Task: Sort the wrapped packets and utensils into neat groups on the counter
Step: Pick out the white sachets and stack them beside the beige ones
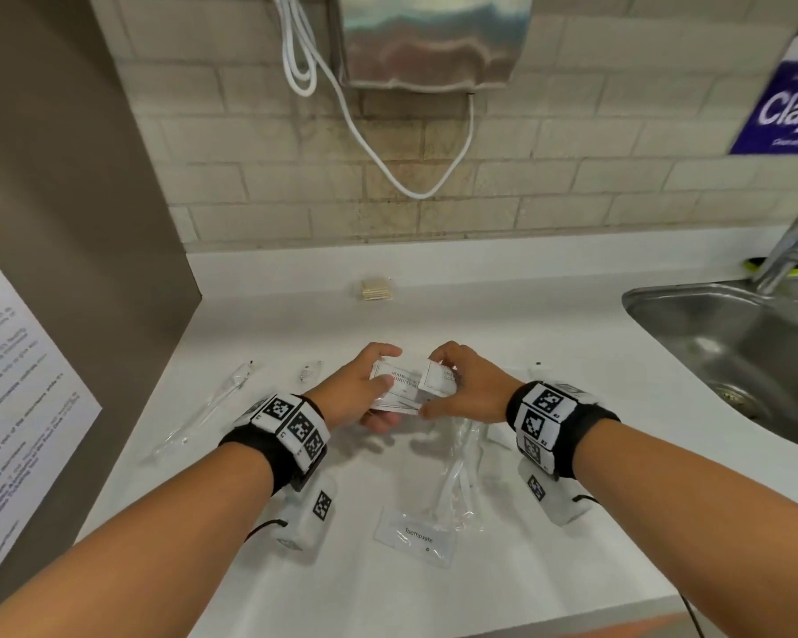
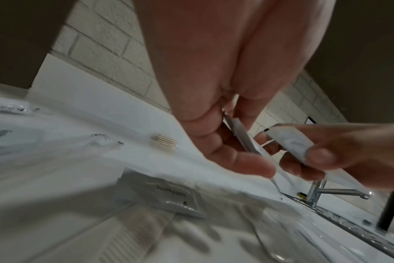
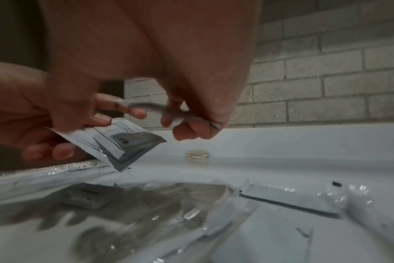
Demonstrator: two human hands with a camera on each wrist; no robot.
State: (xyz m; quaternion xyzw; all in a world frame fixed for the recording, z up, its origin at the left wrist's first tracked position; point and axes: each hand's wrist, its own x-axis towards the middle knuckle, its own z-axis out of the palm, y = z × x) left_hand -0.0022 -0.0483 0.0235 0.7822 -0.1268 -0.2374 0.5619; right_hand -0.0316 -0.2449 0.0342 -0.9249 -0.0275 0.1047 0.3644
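Above the middle of the white counter [image 1: 549, 324], both hands hold white printed sachets. My left hand [image 1: 383, 368] grips a small stack of sachets [image 1: 399, 391] between thumb and fingers; the stack [image 3: 119, 140] fans out in the right wrist view. My right hand [image 1: 436, 384] pinches a single sachet [image 1: 443, 379] against the stack's right edge, the same sachet [image 2: 290, 142] showing in the left wrist view. Below the hands lie a "Toothpaste" packet [image 1: 415, 536] and clear-wrapped utensils [image 1: 461, 472].
A long clear-wrapped utensil [image 1: 203, 407] and a small clear packet [image 1: 312, 370] lie to the left. A beige packet stack [image 1: 377, 288] sits near the back wall. Another wrapped item [image 1: 533, 368] lies right. A steel sink [image 1: 733, 343] with faucet [image 1: 788, 255] borders the right.
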